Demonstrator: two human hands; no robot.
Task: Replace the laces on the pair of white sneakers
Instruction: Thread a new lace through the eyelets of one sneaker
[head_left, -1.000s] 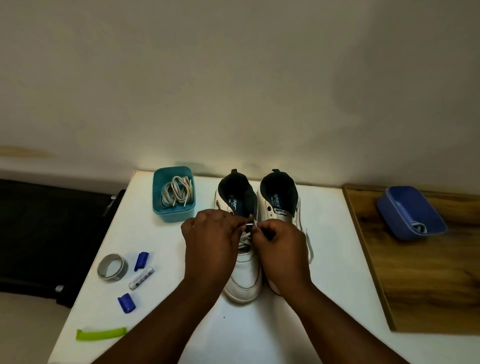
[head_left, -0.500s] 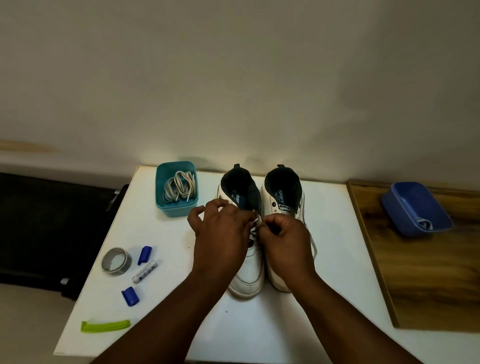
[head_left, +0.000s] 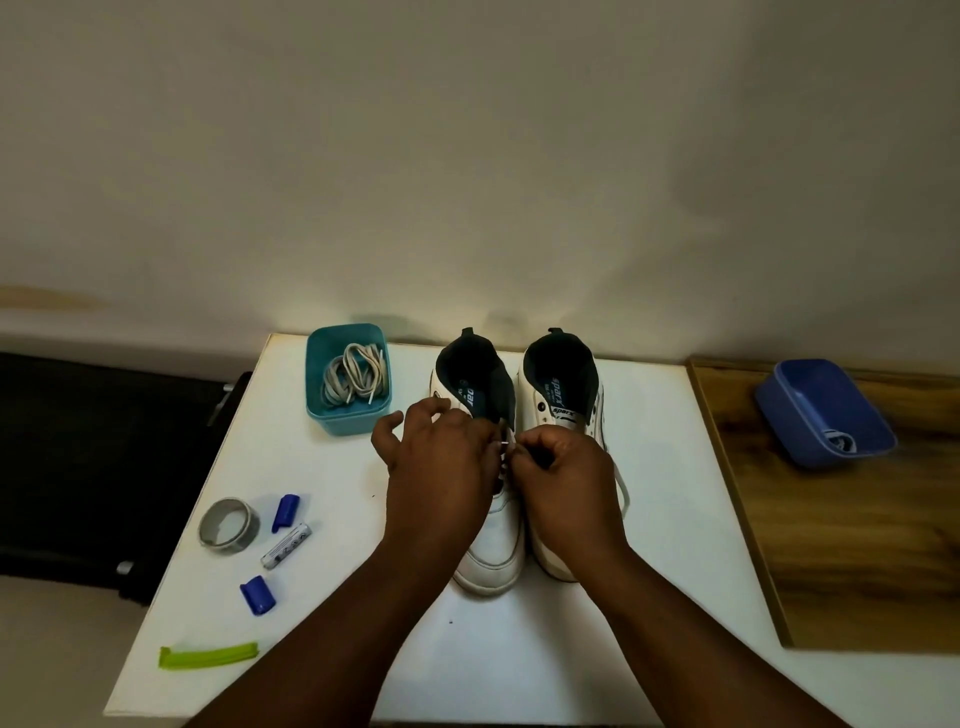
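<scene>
A plain off-white wall (head_left: 467, 156) fills the upper half of the view, lit brightest just above the white table (head_left: 519, 665) pushed against it. A faint brownish stain (head_left: 47, 299) marks the wall at far left. A wooden board (head_left: 841, 545) lies at right, dark furniture (head_left: 93, 457) stands at left, above pale floor (head_left: 57, 654).

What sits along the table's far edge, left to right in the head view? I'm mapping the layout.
Teal bin → left sneaker → right sneaker → blue bin.
</scene>
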